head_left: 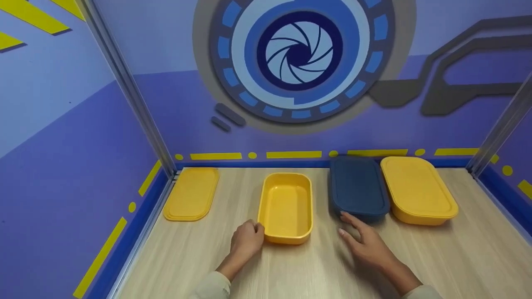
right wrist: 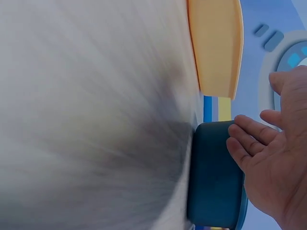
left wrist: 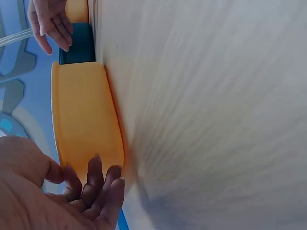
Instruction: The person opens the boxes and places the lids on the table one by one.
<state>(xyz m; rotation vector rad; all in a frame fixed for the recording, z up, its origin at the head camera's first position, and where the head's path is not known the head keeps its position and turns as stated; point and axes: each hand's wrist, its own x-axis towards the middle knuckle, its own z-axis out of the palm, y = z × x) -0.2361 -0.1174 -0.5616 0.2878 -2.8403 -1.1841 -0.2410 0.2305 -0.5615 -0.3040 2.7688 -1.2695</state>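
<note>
A yellow lunch box (head_left: 308, 207) without its lid stands in the middle of the table, its inside bare. My left hand (head_left: 248, 238) is at its near left corner; in the left wrist view the fingers (left wrist: 94, 175) are loosely bent in front of the box's outer wall (left wrist: 86, 110), with the thumb by the rim. My right hand (head_left: 370, 247) has its fingers loosely extended at the near end of a lidded dark blue lunch box (head_left: 359, 187). In the right wrist view its fingertips overlap the blue box's side (right wrist: 213, 172).
A flat yellow lid (head_left: 192, 194) lies at the far left of the table (head_left: 291, 274). A second yellow lunch box (head_left: 419, 191), lidded, stands right beside the blue one. Printed panels (head_left: 166, 108) with metal corner posts (head_left: 124, 79) close off the back and sides.
</note>
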